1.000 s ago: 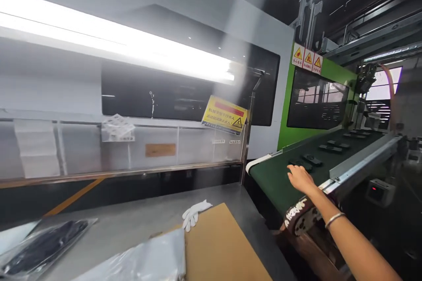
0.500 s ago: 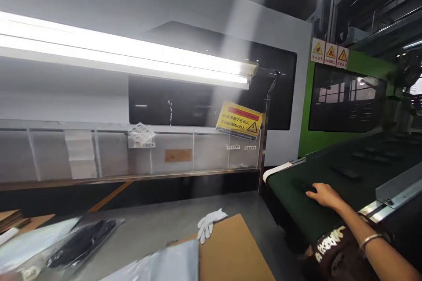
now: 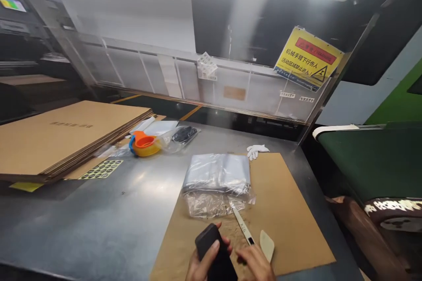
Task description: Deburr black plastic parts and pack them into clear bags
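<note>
A dark, flat, rounded part (image 3: 216, 254) is held upright in my left hand (image 3: 206, 263), thumb across its face. Just right of it is my right hand (image 3: 255, 263), its fingers bent and blurred near the lower end of a white-handled knife (image 3: 241, 224) marked A20. Whether those fingers hold anything is unclear. A pale, leaf-shaped piece (image 3: 267, 245) lies beside the right hand. Both hands are above a brown cardboard sheet (image 3: 290, 210). A stack of clear plastic bags (image 3: 217, 173) rests on the cardboard beyond them.
Flat cartons (image 3: 72, 131) are stacked at the left. An orange tape dispenser (image 3: 144, 144), a bagged dark item (image 3: 184, 134) and a sticker sheet (image 3: 103, 169) lie on the metal table (image 3: 132, 210). A white glove (image 3: 257, 151) is at the cardboard's far edge; a green conveyor (image 3: 369, 158) stands right.
The view has swung down and left from the conveyor to the table. The hand that was over the belt is no longer there. Both hands now show low in view, with a dark part held in the left.
</note>
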`<act>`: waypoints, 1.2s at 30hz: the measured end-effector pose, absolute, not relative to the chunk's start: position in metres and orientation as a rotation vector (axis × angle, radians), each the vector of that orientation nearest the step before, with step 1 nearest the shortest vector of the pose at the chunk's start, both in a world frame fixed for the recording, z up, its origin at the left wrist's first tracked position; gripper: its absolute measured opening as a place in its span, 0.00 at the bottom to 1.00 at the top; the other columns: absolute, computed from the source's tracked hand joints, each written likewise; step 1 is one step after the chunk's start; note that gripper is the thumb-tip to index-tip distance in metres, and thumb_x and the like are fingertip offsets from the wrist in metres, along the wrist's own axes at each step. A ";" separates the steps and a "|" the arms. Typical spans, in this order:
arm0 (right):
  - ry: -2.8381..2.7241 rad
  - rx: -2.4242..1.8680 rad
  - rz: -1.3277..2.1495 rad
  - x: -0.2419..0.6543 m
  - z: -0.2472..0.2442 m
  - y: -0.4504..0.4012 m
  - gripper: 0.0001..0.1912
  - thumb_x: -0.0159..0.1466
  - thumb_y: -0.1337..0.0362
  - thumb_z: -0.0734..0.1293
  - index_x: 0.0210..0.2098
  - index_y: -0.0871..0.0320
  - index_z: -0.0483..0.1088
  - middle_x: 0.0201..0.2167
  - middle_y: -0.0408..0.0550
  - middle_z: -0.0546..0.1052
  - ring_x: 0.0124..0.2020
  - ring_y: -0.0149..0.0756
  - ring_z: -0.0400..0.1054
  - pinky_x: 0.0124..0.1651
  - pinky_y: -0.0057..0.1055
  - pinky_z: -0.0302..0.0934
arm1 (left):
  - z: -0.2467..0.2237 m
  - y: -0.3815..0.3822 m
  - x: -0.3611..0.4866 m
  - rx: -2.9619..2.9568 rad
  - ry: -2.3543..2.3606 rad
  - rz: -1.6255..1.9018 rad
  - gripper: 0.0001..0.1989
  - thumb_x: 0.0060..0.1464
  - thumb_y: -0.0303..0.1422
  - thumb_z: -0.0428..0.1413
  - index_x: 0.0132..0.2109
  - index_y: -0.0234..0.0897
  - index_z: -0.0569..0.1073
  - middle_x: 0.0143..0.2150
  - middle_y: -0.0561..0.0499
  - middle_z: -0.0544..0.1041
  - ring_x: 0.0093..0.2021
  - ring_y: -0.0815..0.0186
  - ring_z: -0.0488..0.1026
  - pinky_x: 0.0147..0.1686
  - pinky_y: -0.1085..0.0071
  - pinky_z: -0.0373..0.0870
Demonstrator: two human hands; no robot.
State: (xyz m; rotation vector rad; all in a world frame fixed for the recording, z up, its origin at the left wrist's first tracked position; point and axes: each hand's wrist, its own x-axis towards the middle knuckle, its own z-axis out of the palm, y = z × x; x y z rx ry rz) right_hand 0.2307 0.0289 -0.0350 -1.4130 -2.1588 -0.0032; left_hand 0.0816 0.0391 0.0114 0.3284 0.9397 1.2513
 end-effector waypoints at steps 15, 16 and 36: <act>-2.219 -1.970 0.079 0.212 -0.063 0.072 0.13 0.60 0.76 0.55 0.38 0.64 0.68 0.34 0.57 0.70 0.37 0.47 0.66 0.38 0.40 0.63 | -0.009 -0.005 0.021 1.054 0.817 1.184 0.21 0.47 0.41 0.59 0.47 0.35 0.72 0.30 0.47 0.76 0.30 0.65 0.69 0.32 0.69 0.65; -2.224 -1.955 0.099 0.214 -0.061 0.067 0.13 0.61 0.74 0.55 0.40 0.63 0.68 0.34 0.56 0.70 0.36 0.46 0.67 0.37 0.39 0.63 | -0.010 -0.005 0.020 1.051 0.814 1.171 0.22 0.47 0.42 0.59 0.47 0.35 0.72 0.30 0.47 0.76 0.29 0.65 0.69 0.31 0.69 0.65; -1.999 -2.286 -0.100 0.241 -0.034 0.056 0.14 0.65 0.62 0.55 0.42 0.61 0.68 0.35 0.58 0.69 0.39 0.49 0.64 0.39 0.42 0.60 | -0.020 -0.013 0.018 1.158 0.940 1.032 0.19 0.50 0.40 0.56 0.47 0.34 0.72 0.32 0.46 0.76 0.31 0.63 0.71 0.34 0.69 0.67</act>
